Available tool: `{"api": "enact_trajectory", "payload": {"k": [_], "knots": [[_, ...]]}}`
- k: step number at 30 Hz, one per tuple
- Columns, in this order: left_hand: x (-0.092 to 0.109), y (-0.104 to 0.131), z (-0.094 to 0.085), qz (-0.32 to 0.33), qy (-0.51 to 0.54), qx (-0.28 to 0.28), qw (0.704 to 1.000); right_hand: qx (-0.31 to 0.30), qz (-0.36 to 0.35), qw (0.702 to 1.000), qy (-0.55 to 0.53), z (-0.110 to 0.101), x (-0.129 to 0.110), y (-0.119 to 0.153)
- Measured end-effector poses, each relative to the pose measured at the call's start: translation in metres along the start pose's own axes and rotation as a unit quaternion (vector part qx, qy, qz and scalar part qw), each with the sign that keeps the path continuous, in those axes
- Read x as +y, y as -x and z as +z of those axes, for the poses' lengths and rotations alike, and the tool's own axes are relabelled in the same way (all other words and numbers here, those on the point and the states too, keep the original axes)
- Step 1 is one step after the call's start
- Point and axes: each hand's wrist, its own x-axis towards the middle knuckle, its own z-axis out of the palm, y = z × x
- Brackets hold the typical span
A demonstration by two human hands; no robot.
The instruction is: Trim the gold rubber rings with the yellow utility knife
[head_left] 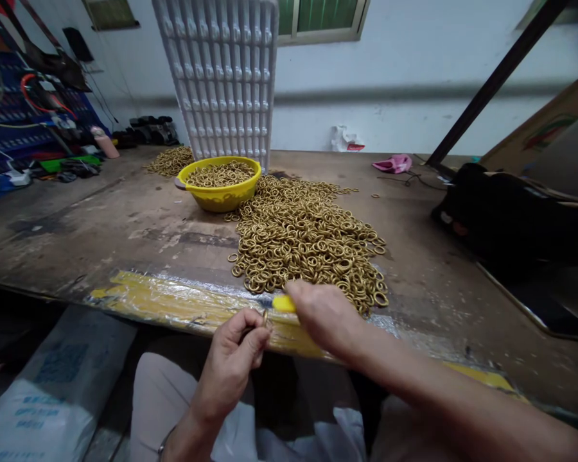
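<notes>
My left hand (pixel 238 346) pinches a brass-coloured ring (pixel 265 316) between thumb and fingertips, just off the table's front edge. My right hand (pixel 325 314) is wrapped round a small yellow-handled tool (pixel 284 304). The tool's dark tip points left, close above the ring; whether they touch I cannot tell, and its exact kind is not clear. Right behind my hands lies a wide heap of loose brass-coloured rings (pixel 308 237). At the heap's left back stands a yellow basin (pixel 221 197) filled with similar rings.
Yellow tape (pixel 173 298) covers the front edge of the wooden table (pixel 101 224). A ribbed translucent plastic tray (pixel 221 77) stands upright behind the basin, beside a smaller ring pile (pixel 171 160). A pink cloth (pixel 394 163) and a black bag (pixel 505 224) lie at right.
</notes>
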Motion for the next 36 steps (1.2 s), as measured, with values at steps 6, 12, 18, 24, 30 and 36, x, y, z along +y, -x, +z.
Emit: {"api": "enact_trajectory", "payload": {"k": [6, 12, 18, 24, 30, 36], "knots": [[0.006, 0.010, 0.001, -0.034, 0.115, -0.047, 0.992, -0.031, 0.099, 0.994, -0.018, 0.002, 0.022, -0.010], [-0.011, -0.002, -0.011, -0.095, 0.253, -0.020, 0.963, -0.043, 0.070, 0.997, -0.006, 0.017, 0.008, -0.015], [-0.019, -0.011, -0.008, -0.160, 0.259, -0.023, 0.952, -0.043, 0.061, 0.997, -0.034, 0.024, 0.014, -0.019], [-0.027, -0.018, 0.007, -0.185, 0.202, 0.005, 0.962, -0.039, 0.051, 0.997, -0.035, 0.021, 0.013, -0.019], [-0.029, -0.015, 0.008, -0.185, 0.206, 0.005, 0.961, -0.068, -0.007, 0.998, -0.003, 0.031, 0.013, -0.019], [-0.027, -0.017, 0.012, -0.166, 0.177, 0.043, 0.969, -0.031, 0.044, 0.976, -0.209, 0.022, 0.015, -0.020]]}}
